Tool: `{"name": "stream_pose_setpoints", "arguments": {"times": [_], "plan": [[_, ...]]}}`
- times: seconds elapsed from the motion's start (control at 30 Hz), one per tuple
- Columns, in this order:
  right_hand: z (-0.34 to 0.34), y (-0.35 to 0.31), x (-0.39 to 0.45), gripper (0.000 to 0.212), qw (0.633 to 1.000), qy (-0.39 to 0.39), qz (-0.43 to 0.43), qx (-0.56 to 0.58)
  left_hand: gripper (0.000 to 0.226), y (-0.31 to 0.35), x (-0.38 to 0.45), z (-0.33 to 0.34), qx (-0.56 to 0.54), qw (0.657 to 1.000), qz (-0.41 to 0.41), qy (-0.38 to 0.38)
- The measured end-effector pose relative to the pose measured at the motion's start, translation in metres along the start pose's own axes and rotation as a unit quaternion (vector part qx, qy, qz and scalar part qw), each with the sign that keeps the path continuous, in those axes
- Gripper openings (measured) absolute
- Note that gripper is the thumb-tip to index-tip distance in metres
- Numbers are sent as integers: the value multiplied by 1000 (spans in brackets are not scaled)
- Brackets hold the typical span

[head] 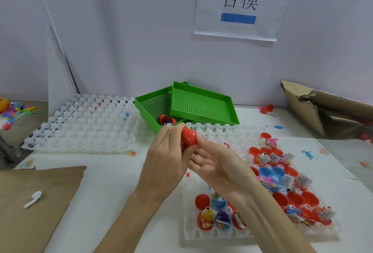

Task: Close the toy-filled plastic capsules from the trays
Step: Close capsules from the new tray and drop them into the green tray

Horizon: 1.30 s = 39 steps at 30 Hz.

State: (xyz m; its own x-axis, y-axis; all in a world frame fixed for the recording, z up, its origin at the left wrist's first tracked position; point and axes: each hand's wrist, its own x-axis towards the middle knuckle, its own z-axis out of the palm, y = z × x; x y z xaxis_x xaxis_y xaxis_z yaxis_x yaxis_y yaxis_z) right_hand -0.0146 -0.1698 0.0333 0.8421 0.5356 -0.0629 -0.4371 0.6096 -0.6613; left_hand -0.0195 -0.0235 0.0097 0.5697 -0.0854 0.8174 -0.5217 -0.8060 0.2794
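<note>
Red plastic capsule (pixel 189 136), held above the tabletop (pixel 113 172) between my two hands: my left hand (pixel 167 156) wraps its curled fingers round the capsule's left end, and my right hand (pixel 218 164) pinches the right end with thumb and fingertips, the remaining fingers loosely extended beneath. Whether the two halves are fully seated I cannot tell, since my fingers cover the seam. Below and to the right lies a translucent white tray (pixel 187 230) holding open red and blue capsule halves, many containing small coloured toys and folded paper slips; one closed red capsule (pixel 202 200) sits near its left edge. A second stack of white trays (pixel 80 123) lies at the far left. Two green perforated trays (pixel 201 103), one resting askew on the other, stand at the back, the lower one holding an open red capsule (pixel 166 120). Brown cardboard (pixel 30 208) at lower left carries a white earbud (pixel 33 198).
</note>
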Motion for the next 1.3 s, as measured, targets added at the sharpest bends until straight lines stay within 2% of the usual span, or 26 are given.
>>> {"name": "stream_pose_setpoints", "arguments": {"times": [0.13, 0.23, 0.27, 0.33, 0.37, 0.43, 0.5, 0.53, 0.6, 0.67, 0.8, 0.97, 1.07, 1.13, 1.17, 1.23, 1.3], "plan": [[1, -1, -2, 25, 998, -18, -27, -50, 50, 1, 0, 0, -17, 1000, -2, 3], [0, -1, -3, 24, 974, 23, -135, -182, 45, 4, 0, 0, -85, 994, -66, -11], [0, -1, -3, 22, 948, 56, -189, -251, 45, 4, 1, 1, -121, 987, -99, -31], [-2, -2, -3, 23, 859, 119, -291, -404, 47, 7, 4, 2, -230, 954, -170, -89], [-3, -2, -3, 27, 807, 135, -328, -472, 49, 8, 5, 1, -305, 923, -207, -114], [-7, -1, -1, 39, 715, 150, -378, -569, 49, 9, 9, 0, -452, 839, -276, -126], [-11, 0, 0, 49, 654, 160, -402, -621, 42, 10, 11, -2, -549, 761, -327, -112], [-12, 1, 0, 52, 631, 163, -408, -639, 39, 10, 12, -2, -572, 739, -340, -103], [-14, 3, 1, 50, 597, 162, -418, -665, 35, 11, 11, -2, -572, 736, -351, -87], [-14, 3, 2, 48, 586, 146, -418, -678, 33, 10, 11, -3, -563, 743, -352, -80], [-12, 6, 0, 50, 593, 105, -417, -680, 35, 3, 11, -4, -581, 719, -371, -88], [-12, 5, -2, 42, 589, 114, -403, -691, 37, 6, 11, -4, -576, 715, -385, -89], [-12, 3, -3, 41, 624, 113, -361, -683, 40, 4, 10, -2, -568, 719, -391, -86], [-11, 0, -3, 34, 648, 91, -325, -683, 38, 3, 9, 1, -541, 739, -393, -85], [-10, -3, -3, 31, 646, 89, -313, -690, 38, 3, 8, 4, -522, 752, -393, -84], [-13, -14, -5, 35, 642, 118, -306, -693, 44, 3, 6, 10, -499, 769, -392, -78], [-18, -32, -5, 42, 671, 164, -291, -662, 55, 2, 7, 14, -497, 767, -401, -67]]}}
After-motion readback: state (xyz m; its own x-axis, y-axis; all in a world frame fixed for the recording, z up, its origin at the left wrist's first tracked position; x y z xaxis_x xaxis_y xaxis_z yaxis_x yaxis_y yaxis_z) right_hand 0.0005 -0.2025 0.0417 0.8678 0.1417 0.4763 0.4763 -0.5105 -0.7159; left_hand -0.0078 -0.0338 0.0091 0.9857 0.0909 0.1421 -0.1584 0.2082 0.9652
